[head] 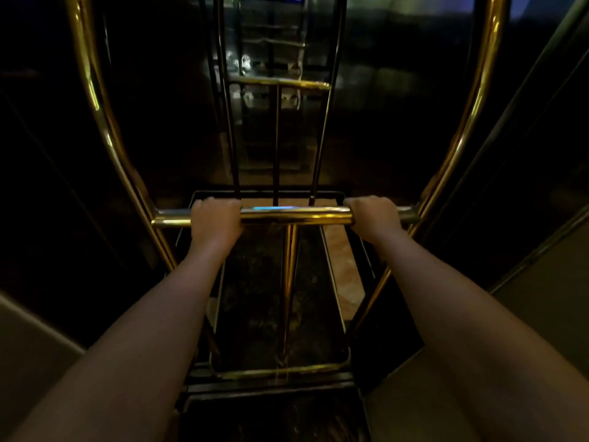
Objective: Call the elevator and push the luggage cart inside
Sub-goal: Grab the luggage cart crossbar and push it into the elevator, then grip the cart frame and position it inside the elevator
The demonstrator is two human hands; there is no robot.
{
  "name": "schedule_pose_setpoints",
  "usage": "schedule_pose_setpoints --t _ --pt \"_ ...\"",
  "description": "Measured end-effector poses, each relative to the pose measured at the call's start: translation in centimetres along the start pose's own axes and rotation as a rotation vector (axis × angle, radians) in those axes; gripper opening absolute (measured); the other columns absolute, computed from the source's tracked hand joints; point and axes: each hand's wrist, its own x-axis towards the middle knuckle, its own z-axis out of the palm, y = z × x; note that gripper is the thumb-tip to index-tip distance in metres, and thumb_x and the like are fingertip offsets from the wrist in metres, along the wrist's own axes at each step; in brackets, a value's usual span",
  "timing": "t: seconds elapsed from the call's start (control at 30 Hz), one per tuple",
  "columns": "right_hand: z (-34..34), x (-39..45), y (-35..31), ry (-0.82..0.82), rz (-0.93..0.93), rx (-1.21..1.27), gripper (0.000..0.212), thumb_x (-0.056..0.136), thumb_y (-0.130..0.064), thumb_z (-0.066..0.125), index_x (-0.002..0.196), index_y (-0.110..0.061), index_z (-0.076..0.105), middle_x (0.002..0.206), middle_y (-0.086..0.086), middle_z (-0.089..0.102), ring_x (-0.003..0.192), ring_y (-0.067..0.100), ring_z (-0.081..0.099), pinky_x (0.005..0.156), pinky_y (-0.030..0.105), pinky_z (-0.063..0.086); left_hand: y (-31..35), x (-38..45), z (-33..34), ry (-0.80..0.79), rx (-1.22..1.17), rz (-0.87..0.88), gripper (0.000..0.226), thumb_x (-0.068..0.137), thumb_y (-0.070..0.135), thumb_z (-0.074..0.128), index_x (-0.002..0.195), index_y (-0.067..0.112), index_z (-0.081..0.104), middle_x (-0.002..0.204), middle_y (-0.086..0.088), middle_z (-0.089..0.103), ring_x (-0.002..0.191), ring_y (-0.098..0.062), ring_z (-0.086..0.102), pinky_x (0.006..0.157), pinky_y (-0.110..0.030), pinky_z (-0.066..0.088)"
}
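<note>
Ok, 2 hands (294,218) gripping 1 cart (471,100) handlebar (296,215); platform prob. empty.

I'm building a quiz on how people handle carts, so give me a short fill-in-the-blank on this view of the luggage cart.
1. Both hands grip the cart's horizontal ____, which is brass-coloured.
2. The left hand and right hand are both ____ around it.
3. The luggage cart carries ____ bags on its deck.
4. A vertical brass post meets the bar ____ the two hands.

Missing words: bar; closed; no; between
</note>
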Motion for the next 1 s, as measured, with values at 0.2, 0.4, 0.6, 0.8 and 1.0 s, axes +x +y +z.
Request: schedule_pose_setpoints --t 0.2,0.4,0.6,0.8,1.0 --pt "1.3 3.6 0.9 -0.011 0.005 0.015 0.013 0.084 -0.016 0.069 0.095 -0.022 0.064 0.071 -0.004 0.056 0.060 0.015 0.052 0.059 0.031 0.040 0.6 3.4 1.5 0.005 0.052 0.001 0.007 0.083 0.021 0.067 0.083 0.018 0.061 0.066 -0.002 0.051 0.064 -0.024 0.051 0.069 -0.039 0.044" --pt "3.0 8.0 1.3 -0.012 0.004 0.022 0.019 0.083 -0.012 0.070 0.099 -0.021 0.065 0.072 -0.003 0.057 0.061 0.016 0.053 0.059 0.032 0.044 0.8 7.7 3.2 -0.017 0.083 -0.032 0.011 0.082 0.018 0.068 0.091 0.017 0.061 0.069 -0.003 0.049 0.066 -0.024 0.049 0.072 -0.040 0.043" --pt "3.6 11.8 1.6 -0.018 0.014 0.034 0.019 0.085 -0.013 0.066 0.099 -0.025 0.063 0.074 -0.004 0.059 0.063 0.018 0.056 0.064 0.034 0.049 0.1 11.7 4.3 0.001 0.089 -0.024 0.009 0.081 0.020 0.068 0.088 0.019 0.063 0.070 -0.002 0.054 0.069 -0.026 0.055 0.074 -0.040 0.046" --pt "5.3 16.1 2.0 -0.051 0.005 0.035 0.021 0.083 -0.012 0.069 0.095 -0.027 0.061 0.072 -0.007 0.054 0.062 0.013 0.053 0.067 0.032 0.049 -0.5 16.0 6.3 0.005 0.068 -0.021 0.012 0.079 0.021 0.070 0.084 0.024 0.060 0.066 0.004 0.045 0.064 -0.018 0.045 0.072 -0.039 0.044" --pt "6.0 20.0 2.2 -0.052 0.012 0.036 0.020 0.082 -0.012 0.070 0.097 -0.024 0.063 0.072 -0.007 0.052 0.062 0.013 0.052 0.065 0.031 0.049 -1.4 20.5 7.6 0.000 0.006 0.019 0.004 0.081 0.029 0.065 0.082 0.027 0.062 0.068 0.004 0.059 0.069 -0.022 0.058 0.073 -0.039 0.046"
